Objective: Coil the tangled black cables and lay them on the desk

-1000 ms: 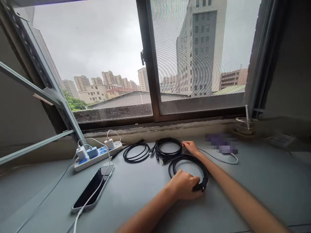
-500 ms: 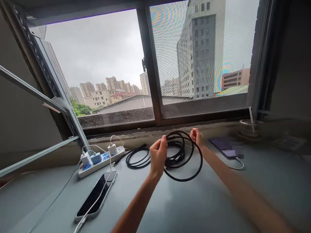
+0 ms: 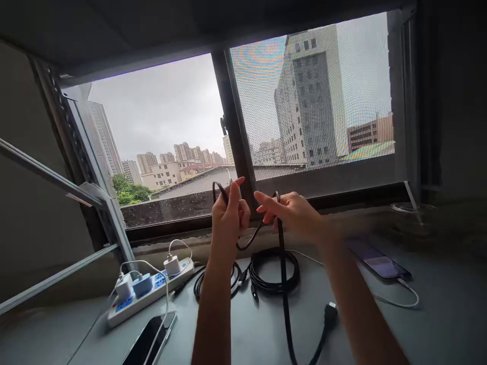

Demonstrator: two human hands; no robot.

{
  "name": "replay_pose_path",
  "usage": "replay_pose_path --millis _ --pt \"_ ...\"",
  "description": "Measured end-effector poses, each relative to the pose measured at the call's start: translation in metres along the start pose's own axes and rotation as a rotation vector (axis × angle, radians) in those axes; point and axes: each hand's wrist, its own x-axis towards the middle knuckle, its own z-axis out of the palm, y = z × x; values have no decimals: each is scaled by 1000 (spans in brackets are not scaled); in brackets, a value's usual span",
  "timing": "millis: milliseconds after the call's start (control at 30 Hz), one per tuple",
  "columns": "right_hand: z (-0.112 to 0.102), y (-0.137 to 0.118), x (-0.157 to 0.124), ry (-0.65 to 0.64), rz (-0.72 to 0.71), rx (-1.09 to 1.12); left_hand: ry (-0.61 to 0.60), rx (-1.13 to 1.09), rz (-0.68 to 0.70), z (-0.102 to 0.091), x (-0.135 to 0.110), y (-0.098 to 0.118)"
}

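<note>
A thick black cable (image 3: 284, 299) runs between my two hands, raised in front of the window. My left hand (image 3: 228, 215) is closed around it, and a short loop of it rises above the fingers. From there the cable sags across to my right hand (image 3: 294, 213), which pinches it between thumb and fingers. Below the right hand it hangs down past the frame's bottom and curves back up to a flat metal-tipped plug (image 3: 331, 312). Behind, on the table, lie a coiled black cable (image 3: 276, 289) and a second cable coil (image 3: 236, 279), partly hidden by my left forearm.
At left stands a power strip (image 3: 148, 294) with white chargers; a phone (image 3: 152, 334) lies in front of it. Another phone (image 3: 380, 263) with a white cord lies at right, near a cup with a straw (image 3: 414, 208). A metal frame (image 3: 91, 195) borders the left side.
The looped cable between my hands has been drawn out, and its plug end now dangles at right. My right hand has come closer to the left and holds the cable. The view tilted upward.
</note>
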Motion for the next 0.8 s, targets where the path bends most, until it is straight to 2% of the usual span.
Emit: replay_pose_path --millis 133,267,333,467,567,633,667,733,800 --pt "-15 -2 -5 -42 16 30 98 57 74 -11 10 -5" --pt "-48 -9 -22 1 36 61 317 -19 142 -31 17 2" --pt "-63 -12 -32 61 9 74 374 35 173 -42 17 9" --pt "-83 -20 -44 278 -68 122 489 168 93 -62 12 18" --pt "-84 -28 -46 359 -99 247 469 183 192 -71 7 22" --pt "-78 -33 -46 298 -114 269 394 140 263 -69 4 25" --pt "-74 -34 -45 250 -124 251 400 119 274 -66 3 26" --pt "-62 -35 -43 176 -144 182 403 132 230 -58 1 27" --pt "-49 -35 -40 182 -169 127 317 252 130 -50 -1 25"
